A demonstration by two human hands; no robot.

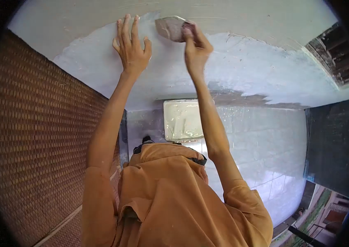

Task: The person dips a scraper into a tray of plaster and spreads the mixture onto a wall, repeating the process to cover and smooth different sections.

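My left hand (131,49) is open against the wall (261,61), its fingers spread and pointing up. To its right, my right hand (198,43) pinches a flat scraper (168,29), thumb over its right end. The scraper is grey-brown with a pale edge and lies close against the wall, slightly blurred. Around both hands runs the ragged border between a whitish coating below and a greyer, streaked surface above.
A shallow tray of pale, wet material (181,119) sits on the tiled floor (261,148) below my arms. A woven panel (38,136) stands at the left. On the right are a slatted opening (337,57) and a dark panel (333,140).
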